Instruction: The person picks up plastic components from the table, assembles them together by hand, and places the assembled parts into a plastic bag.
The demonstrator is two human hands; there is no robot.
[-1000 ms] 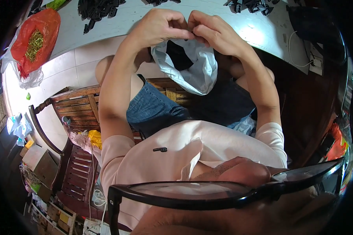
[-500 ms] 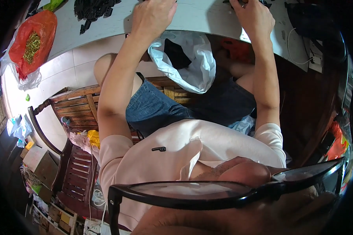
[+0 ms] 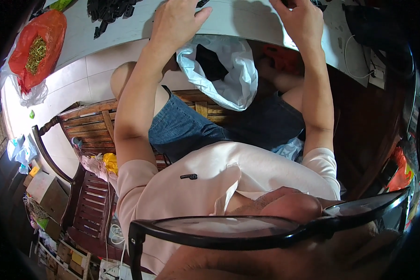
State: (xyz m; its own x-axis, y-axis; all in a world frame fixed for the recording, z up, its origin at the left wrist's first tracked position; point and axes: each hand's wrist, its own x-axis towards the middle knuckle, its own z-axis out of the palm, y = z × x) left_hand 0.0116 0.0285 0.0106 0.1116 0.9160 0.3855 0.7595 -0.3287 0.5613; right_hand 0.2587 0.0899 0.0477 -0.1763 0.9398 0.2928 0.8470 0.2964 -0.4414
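Observation:
At the near part of the grey-white tabletop, both of my hands reach to the upper edge of the view, where most fingertips are cut off. My left hand is back-up with its thumb out to the side; a small black piece shows at its fingers and seems held there. Further right, my right hand has thumb and finger curled together around something dark, too hidden to make out. Left of my left hand lies a heap of black plastic parts.
A red plastic bag of small brass-coloured pieces sits at the table's left. Between my knees hangs an open white bag with something black inside. On the right are a black object and a white cable. I sit on a wooden bench.
My left hand has shifted slightly left and its thumb has spread away from the fingers; the small black piece has moved along with it. My right hand has moved slightly left and up.

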